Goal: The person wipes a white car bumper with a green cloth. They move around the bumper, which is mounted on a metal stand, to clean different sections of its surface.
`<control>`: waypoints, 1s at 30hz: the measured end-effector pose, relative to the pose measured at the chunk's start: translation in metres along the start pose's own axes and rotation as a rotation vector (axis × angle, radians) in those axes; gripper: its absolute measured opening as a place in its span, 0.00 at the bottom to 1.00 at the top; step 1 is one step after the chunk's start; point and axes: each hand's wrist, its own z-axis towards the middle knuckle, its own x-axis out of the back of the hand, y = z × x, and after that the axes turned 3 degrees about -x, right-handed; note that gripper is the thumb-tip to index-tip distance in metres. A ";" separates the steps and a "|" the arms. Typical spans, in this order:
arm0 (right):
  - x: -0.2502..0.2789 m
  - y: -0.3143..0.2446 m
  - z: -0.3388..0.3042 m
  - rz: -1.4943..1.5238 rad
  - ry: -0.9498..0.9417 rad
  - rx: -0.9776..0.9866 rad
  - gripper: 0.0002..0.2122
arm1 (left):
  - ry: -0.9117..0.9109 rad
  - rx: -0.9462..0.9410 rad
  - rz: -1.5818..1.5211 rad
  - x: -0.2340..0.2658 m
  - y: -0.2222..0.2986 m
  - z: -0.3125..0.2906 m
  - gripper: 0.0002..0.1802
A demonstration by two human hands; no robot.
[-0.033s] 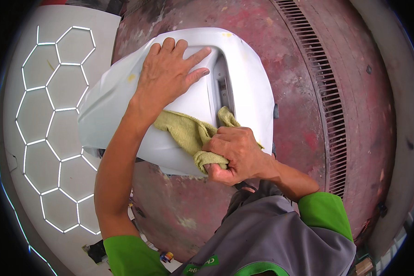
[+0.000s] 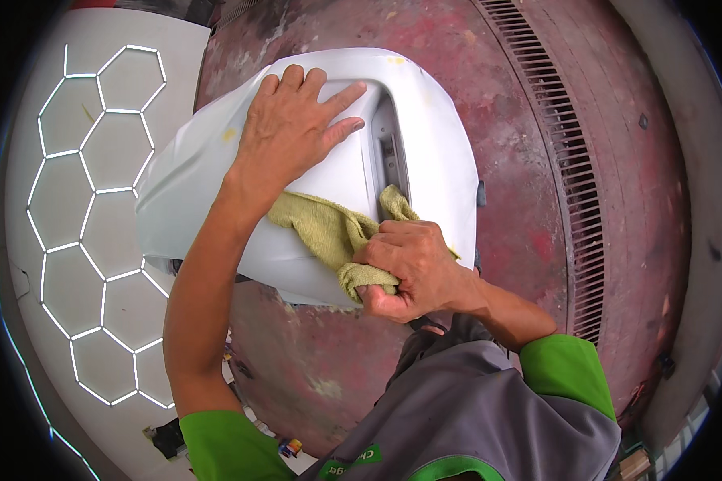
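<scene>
A white car body panel [image 2: 437,160], which looks like a trunk lid, lies raised above the floor with a long grey recess [image 2: 389,152] in it. My left hand [image 2: 289,128] rests on its far part, fingers stretched and thumb apart, holding nothing. Bunched in my right hand [image 2: 413,264] is a yellow-green towel [image 2: 317,228], pressed on the panel at the near end of the recess. One end of the towel spreads left beneath my left forearm; another fold sticks up into the recess. My right palm and the panel under the towel are hidden.
To the left stands a pale wall or board [image 2: 24,216] with glowing hexagon light strips. A slotted metal floor grate [image 2: 553,120] runs along the right of the worn reddish floor [image 2: 505,96]. Small items [image 2: 290,446] lie at the lower left.
</scene>
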 end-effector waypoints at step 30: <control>-0.083 0.039 0.117 -0.542 -0.170 0.198 0.26 | 0.759 0.893 -0.334 0.045 0.097 -0.172 0.18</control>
